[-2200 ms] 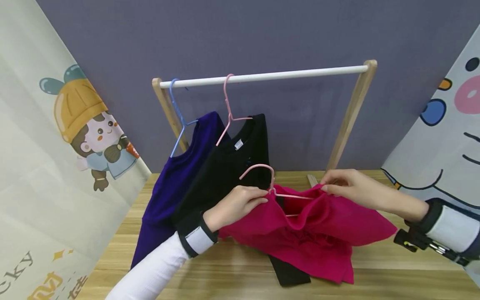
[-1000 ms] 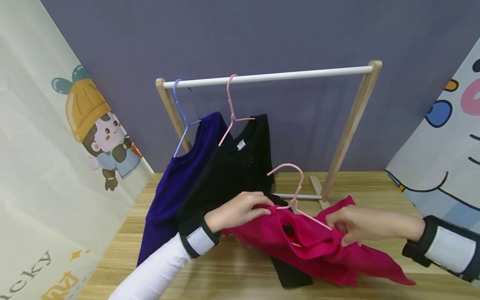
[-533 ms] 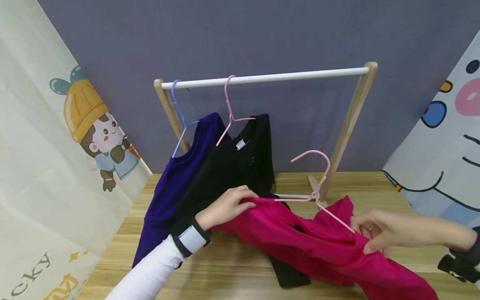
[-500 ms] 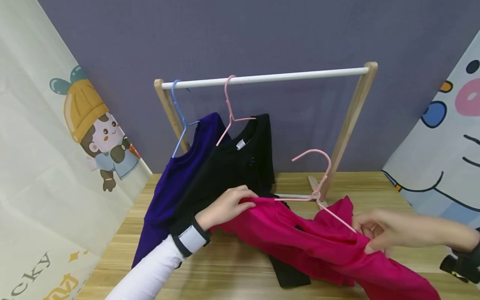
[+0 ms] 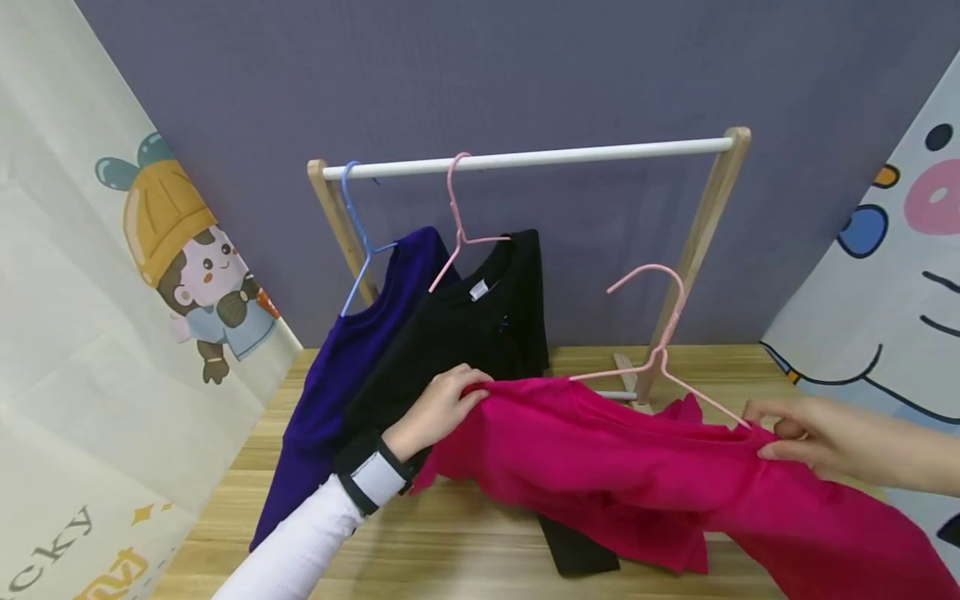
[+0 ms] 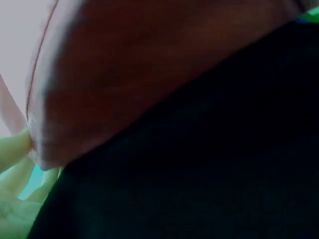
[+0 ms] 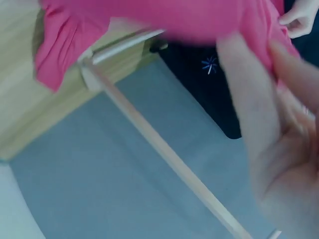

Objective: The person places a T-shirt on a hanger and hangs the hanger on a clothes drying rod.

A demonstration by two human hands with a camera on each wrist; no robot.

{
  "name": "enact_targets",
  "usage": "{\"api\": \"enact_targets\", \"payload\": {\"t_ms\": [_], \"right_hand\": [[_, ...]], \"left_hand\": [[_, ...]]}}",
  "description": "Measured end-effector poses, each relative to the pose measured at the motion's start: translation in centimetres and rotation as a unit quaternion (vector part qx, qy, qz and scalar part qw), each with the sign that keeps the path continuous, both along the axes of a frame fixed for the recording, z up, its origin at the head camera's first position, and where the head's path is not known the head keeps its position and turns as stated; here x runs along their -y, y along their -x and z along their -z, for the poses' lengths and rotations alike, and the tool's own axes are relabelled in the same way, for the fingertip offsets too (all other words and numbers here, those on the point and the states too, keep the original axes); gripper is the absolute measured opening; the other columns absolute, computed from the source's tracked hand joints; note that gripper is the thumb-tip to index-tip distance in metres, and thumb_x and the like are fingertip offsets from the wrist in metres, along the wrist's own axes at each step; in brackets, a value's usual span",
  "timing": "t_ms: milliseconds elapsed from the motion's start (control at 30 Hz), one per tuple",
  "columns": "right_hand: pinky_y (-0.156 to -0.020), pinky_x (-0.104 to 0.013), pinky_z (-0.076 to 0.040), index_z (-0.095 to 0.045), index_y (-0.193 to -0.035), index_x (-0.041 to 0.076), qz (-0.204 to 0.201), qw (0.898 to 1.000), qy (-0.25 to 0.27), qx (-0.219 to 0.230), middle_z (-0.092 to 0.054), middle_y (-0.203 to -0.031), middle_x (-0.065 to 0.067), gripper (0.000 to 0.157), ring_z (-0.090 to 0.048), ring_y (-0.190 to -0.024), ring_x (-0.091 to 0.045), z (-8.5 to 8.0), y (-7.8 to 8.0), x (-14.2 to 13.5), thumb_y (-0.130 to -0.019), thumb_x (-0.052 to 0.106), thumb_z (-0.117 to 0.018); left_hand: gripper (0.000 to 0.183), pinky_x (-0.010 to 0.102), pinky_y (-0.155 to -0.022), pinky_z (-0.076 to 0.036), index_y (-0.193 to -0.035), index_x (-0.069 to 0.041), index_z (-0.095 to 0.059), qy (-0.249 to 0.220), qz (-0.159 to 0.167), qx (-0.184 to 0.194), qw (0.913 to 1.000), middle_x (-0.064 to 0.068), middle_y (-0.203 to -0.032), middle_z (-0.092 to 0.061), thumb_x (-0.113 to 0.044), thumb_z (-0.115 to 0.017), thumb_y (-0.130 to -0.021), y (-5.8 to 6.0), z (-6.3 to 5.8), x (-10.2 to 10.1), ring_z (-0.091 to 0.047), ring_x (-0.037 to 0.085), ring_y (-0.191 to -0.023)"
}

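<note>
A magenta shirt (image 5: 622,442) stretches between my two hands above the table, with a pink hanger (image 5: 660,354) inside its neckline and the hook pointing up. My left hand (image 5: 438,410) pinches the shirt's shoulder at left, close to the black shirt. At the other shoulder my right hand (image 5: 832,437) pinches the cloth beside the end of the hanger's arm. In the left wrist view, fingers (image 6: 15,149) hold the cloth's edge; dark fabric fills much of that view. The right wrist view shows the right hand (image 7: 274,139) gripping the pink cloth.
A small rack with a white rail (image 5: 555,157) and wooden posts stands behind. A purple shirt (image 5: 341,379) on a blue hanger (image 5: 360,225) and a black shirt (image 5: 465,333) on another pink hanger (image 5: 456,217) hang at its left. Below is a wooden table (image 5: 420,550).
My right hand has moved to the right and then up a little, drawing the magenta shirt taut. The hanger has shifted right and risen. My left hand has moved slightly left.
</note>
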State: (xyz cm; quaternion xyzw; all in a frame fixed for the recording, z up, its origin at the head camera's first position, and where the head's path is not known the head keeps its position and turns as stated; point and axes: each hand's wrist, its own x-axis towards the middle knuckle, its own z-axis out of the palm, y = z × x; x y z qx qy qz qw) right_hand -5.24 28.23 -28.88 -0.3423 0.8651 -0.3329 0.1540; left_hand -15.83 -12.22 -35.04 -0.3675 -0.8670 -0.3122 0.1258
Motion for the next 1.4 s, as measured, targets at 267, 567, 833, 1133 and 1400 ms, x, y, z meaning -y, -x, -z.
{"api": "enact_targets", "payload": {"t_ms": [267,567,833,1133,1400], "right_hand": [[-0.043,-0.023,-0.044,-0.044,-0.099,0.007,0.173,0.939,-0.106,-0.278,-0.055,-0.078,0.003,0.030,-0.046,-0.058,0.002,-0.3,-0.6,0.5,-0.076,-0.002,-0.061],[-0.043,-0.026,-0.048,-0.043,-0.106,0.004,0.279,0.937,-0.079,-0.196,-0.060,-0.079,-0.008,0.019,-0.049,-0.053,-0.002,-1.3,-0.6,-0.7,-0.088,0.002,-0.048],[-0.037,-0.023,-0.046,-0.042,-0.106,0.001,0.328,0.919,-0.022,-0.219,-0.058,-0.068,-0.009,0.018,-0.050,-0.045,-0.006,-2.6,-0.8,-2.1,-0.088,-0.001,-0.046],[-0.033,-0.009,-0.036,-0.048,-0.090,0.028,0.362,0.875,0.088,-0.308,-0.045,-0.059,0.032,0.036,-0.044,-0.039,0.006,-5.2,0.3,-2.7,-0.084,-0.008,-0.047],[-0.033,-0.013,-0.038,-0.048,-0.100,0.004,0.439,0.852,0.030,-0.285,-0.057,-0.054,0.002,0.014,-0.045,-0.037,-0.001,-8.0,2.0,-2.1,-0.087,-0.001,-0.046]], "left_hand": [[0.009,0.037,-0.069,-0.050,-0.091,-0.007,-0.061,-0.020,-0.016,0.000,0.9997,0.006,-0.084,-0.061,-0.005,-0.058,-0.082,-0.2,0.3,0.1,-0.056,0.015,-0.077],[0.022,0.035,-0.060,-0.047,-0.101,-0.004,-0.057,-0.009,-0.053,0.010,0.9985,0.004,-0.077,-0.056,-0.006,-0.061,-0.080,-0.5,0.9,0.2,-0.051,0.014,-0.066],[0.017,0.040,-0.063,-0.050,-0.092,-0.002,-0.057,0.029,-0.055,-0.021,0.9978,0.009,-0.080,-0.056,-0.011,-0.062,-0.080,-1.0,1.7,0.5,-0.056,0.019,-0.072],[0.013,0.033,-0.054,-0.047,-0.092,-0.006,-0.059,0.049,-0.064,0.011,0.9967,0.003,-0.075,-0.056,-0.013,-0.061,-0.080,-1.5,1.9,0.5,-0.052,0.013,-0.063],[0.011,0.032,-0.053,-0.046,-0.092,-0.009,-0.061,0.060,-0.062,0.016,0.9961,-0.001,-0.075,-0.055,-0.013,-0.060,-0.082,-1.8,2.1,0.6,-0.049,0.010,-0.062]]}}
